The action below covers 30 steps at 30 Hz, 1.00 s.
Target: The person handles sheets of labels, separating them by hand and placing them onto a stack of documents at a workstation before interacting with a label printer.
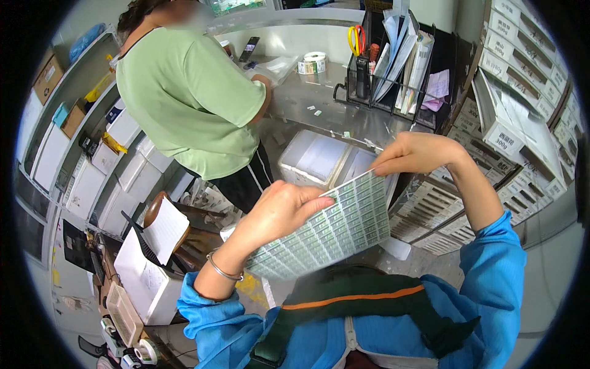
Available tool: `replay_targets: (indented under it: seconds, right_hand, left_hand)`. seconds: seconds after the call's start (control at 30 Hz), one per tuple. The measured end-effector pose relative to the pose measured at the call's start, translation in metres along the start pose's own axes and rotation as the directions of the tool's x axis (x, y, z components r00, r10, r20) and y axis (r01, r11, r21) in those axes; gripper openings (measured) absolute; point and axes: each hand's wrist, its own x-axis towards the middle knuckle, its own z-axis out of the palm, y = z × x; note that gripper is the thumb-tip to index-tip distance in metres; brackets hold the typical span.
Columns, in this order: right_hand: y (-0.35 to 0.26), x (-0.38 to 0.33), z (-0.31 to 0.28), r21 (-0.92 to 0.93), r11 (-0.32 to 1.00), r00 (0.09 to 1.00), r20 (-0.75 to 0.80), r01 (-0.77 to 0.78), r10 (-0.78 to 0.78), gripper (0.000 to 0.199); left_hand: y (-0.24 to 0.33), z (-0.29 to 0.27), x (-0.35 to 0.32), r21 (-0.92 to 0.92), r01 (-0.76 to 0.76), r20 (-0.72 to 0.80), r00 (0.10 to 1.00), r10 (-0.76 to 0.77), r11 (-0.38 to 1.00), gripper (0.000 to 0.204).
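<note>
Looking down, I see a co-worker in a green shirt (187, 98) at the grey counter (344, 104). Below, a thin, floppy sheet of small labels (332, 230) hangs between my hands. My left hand (279, 209) pinches its left edge; my right hand (418, 154) pinches the top corner. Light, bendy, best held by its edges.

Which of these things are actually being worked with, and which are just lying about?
In use:
- label sheet, held by left hand and right hand

Lying about:
- label roll on the counter
- scissors in the wire rack
- phone
- plastic tub
- stacked boxes
</note>
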Motion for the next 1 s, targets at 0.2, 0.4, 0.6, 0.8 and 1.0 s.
replay_targets:
  seconds: [0.2, 0.4, 0.6, 0.8, 1.0]
  right_hand:
    - [-0.008, 0.016, 0.023, -0.537, 0.788, 0.767, -0.355, 0.301, -0.535, 0.022]
    - [-0.031, 0.023, 0.028, -0.46, 0.872, 0.979, -0.027, 0.167, -0.201, 0.018]
    - [-0.017, 0.01, 0.009, -0.219, 0.959, 0.98, -0.049, 0.177, -0.192, 0.022]
    - [0.031, -0.013, 0.002, 0.016, 0.999, 0.996, -0.088, -0.027, 0.029, 0.024]
    - [0.033, -0.023, 0.0, -0.011, 1.0, 0.984, -0.177, 0.006, -0.008, 0.021]
  left_hand:
    - [-0.024, 0.015, 0.006, -0.059, -0.009, 0.013, 1.0, 0.009, 0.998, 0.028]
    - [-0.007, -0.003, 0.01, 0.069, -0.06, 0.029, 0.998, 0.058, 0.996, 0.025]
    - [-0.004, -0.03, -0.004, 0.079, 0.011, -0.02, 1.0, -0.009, 0.997, 0.02]
    - [-0.02, -0.009, -0.011, 0.258, -0.093, -0.069, 0.991, 0.115, 0.962, 0.019]
    - [-0.046, -0.014, -0.024, 0.047, 0.016, -0.088, 0.996, -0.012, 0.999, 0.02]
